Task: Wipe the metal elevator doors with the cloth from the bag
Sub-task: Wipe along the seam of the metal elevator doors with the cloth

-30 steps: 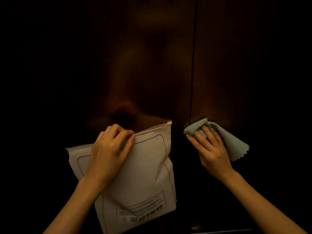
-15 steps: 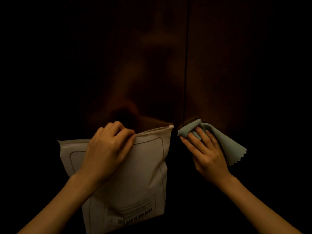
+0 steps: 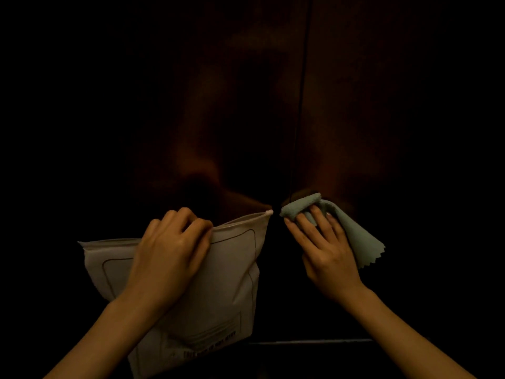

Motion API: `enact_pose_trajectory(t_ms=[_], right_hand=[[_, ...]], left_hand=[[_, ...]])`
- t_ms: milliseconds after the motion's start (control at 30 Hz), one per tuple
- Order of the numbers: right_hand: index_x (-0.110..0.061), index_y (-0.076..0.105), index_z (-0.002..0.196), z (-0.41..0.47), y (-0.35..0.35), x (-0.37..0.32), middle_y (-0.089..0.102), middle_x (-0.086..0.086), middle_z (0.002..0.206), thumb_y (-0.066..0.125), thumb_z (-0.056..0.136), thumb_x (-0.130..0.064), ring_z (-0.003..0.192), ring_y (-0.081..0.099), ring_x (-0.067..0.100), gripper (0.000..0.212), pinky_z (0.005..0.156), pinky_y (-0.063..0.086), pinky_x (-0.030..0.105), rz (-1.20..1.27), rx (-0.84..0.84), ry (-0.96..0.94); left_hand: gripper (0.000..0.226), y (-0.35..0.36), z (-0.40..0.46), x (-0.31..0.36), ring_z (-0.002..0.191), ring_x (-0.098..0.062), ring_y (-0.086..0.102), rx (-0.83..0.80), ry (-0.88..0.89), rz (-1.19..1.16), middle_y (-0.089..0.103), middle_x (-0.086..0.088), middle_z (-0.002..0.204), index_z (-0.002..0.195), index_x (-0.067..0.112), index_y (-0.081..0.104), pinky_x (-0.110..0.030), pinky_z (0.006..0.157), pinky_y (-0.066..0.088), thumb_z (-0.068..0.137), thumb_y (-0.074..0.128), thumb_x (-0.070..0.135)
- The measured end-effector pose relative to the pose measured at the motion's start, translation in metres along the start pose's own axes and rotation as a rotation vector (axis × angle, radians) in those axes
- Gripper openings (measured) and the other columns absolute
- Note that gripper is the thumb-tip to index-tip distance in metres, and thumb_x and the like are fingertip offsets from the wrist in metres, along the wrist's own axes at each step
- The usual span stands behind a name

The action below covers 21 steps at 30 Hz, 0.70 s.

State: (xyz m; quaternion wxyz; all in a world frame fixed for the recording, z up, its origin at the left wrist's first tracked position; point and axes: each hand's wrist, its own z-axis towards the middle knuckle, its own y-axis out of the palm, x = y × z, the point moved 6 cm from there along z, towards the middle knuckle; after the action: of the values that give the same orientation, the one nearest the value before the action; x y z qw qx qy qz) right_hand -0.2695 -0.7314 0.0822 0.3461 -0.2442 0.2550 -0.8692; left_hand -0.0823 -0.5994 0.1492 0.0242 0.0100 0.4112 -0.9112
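Dark metal elevator doors fill the view, with the vertical seam between the two panels just right of centre. My right hand presses a light blue-green cloth flat against the door right beside the seam, fingers straight over the cloth; its zigzag-cut corner hangs out to the right. My left hand grips the top edge of a white plastic bag held up in front of the left door panel. The bag has printed lines and a text block near its bottom.
The scene is very dim. A faint reflection of a person shows in the doors. A thin pale strip, the threshold, runs along the floor at the doors' base.
My right hand with the cloth has slid a little left toward the seam. The left hand keeps the bag in much the same place; the view has shifted slightly.
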Motion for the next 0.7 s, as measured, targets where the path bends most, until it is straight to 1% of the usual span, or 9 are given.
enact_pose_trajectory(t_ms=[100, 200, 267, 367, 433, 567, 633, 700], right_hand=[[-0.018, 0.031, 0.141, -0.025, 0.021, -0.008, 0.031, 0.004, 0.145, 0.041, 0.083, -0.015, 0.136, 0.026, 0.03, 0.059, 0.114, 0.013, 0.044, -0.032, -0.081, 0.013], [-0.017, 0.027, 0.143, -0.053, 0.043, -0.018, 0.028, 0.005, 0.146, 0.039, 0.083, -0.017, 0.136, 0.024, 0.03, 0.062, 0.112, 0.018, 0.046, -0.079, -0.194, -0.005], [-0.016, 0.028, 0.144, -0.068, 0.055, -0.024, 0.031, 0.006, 0.146, 0.037, 0.082, -0.019, 0.137, 0.024, 0.031, 0.062, 0.11, 0.021, 0.048, -0.113, -0.264, -0.046], [-0.015, 0.03, 0.143, -0.072, 0.057, -0.023, 0.03, 0.006, 0.146, 0.037, 0.082, -0.02, 0.137, 0.024, 0.031, 0.062, 0.109, 0.021, 0.049, -0.139, -0.285, -0.082], [-0.016, 0.03, 0.143, -0.056, 0.046, -0.019, 0.029, 0.006, 0.145, 0.041, 0.08, -0.02, 0.135, 0.025, 0.032, 0.064, 0.109, 0.02, 0.049, -0.129, -0.219, -0.049], [-0.015, 0.034, 0.142, 0.006, 0.004, -0.004, 0.032, 0.01, 0.145, 0.053, 0.079, -0.02, 0.134, 0.024, 0.034, 0.066, 0.108, 0.02, 0.05, -0.073, 0.033, 0.085], [-0.014, 0.033, 0.142, 0.032, -0.013, 0.004, 0.034, 0.011, 0.146, 0.052, 0.083, -0.019, 0.136, 0.021, 0.034, 0.063, 0.109, 0.019, 0.05, -0.03, 0.123, 0.144], [-0.014, 0.032, 0.142, 0.041, -0.018, 0.006, 0.033, 0.011, 0.147, 0.05, 0.085, -0.018, 0.138, 0.019, 0.033, 0.061, 0.111, 0.017, 0.049, 0.011, 0.165, 0.194]], left_hand=[[0.034, 0.017, -0.018, 0.006, 0.069, -0.023, 0.049, -0.033, -0.048, 0.012, 0.054, -0.005, 0.082, 0.093, 0.009, 0.066, -0.029, 0.061, 0.026, 0.091, 0.039, 0.029], [0.035, 0.028, -0.032, 0.007, 0.071, -0.025, 0.05, -0.048, -0.093, 0.035, 0.055, -0.007, 0.083, 0.095, 0.009, 0.066, -0.03, 0.063, 0.025, 0.091, 0.038, 0.029], [0.036, 0.031, -0.038, 0.005, 0.072, -0.027, 0.051, -0.047, -0.122, 0.032, 0.055, -0.008, 0.084, 0.096, 0.008, 0.066, -0.03, 0.064, 0.025, 0.091, 0.038, 0.029], [0.037, 0.035, -0.043, 0.003, 0.073, -0.028, 0.051, -0.04, -0.151, 0.018, 0.056, -0.009, 0.084, 0.097, 0.007, 0.066, -0.032, 0.063, 0.028, 0.091, 0.037, 0.029], [0.039, 0.038, -0.045, 0.002, 0.075, -0.028, 0.051, -0.046, -0.166, 0.007, 0.056, -0.009, 0.086, 0.101, 0.007, 0.066, -0.032, 0.064, 0.028, 0.09, 0.036, 0.029], [0.041, 0.043, -0.05, 0.001, 0.079, -0.027, 0.05, -0.076, -0.197, 0.004, 0.056, -0.008, 0.09, 0.107, 0.008, 0.065, -0.032, 0.066, 0.028, 0.088, 0.035, 0.029], [0.041, 0.043, -0.052, -0.001, 0.08, -0.025, 0.048, -0.081, -0.217, -0.003, 0.055, -0.007, 0.09, 0.107, 0.009, 0.065, -0.032, 0.066, 0.026, 0.087, 0.035, 0.028], [0.04, 0.042, -0.052, -0.003, 0.08, -0.024, 0.047, -0.078, -0.235, -0.007, 0.054, -0.006, 0.09, 0.107, 0.01, 0.066, -0.032, 0.066, 0.025, 0.087, 0.035, 0.028]])
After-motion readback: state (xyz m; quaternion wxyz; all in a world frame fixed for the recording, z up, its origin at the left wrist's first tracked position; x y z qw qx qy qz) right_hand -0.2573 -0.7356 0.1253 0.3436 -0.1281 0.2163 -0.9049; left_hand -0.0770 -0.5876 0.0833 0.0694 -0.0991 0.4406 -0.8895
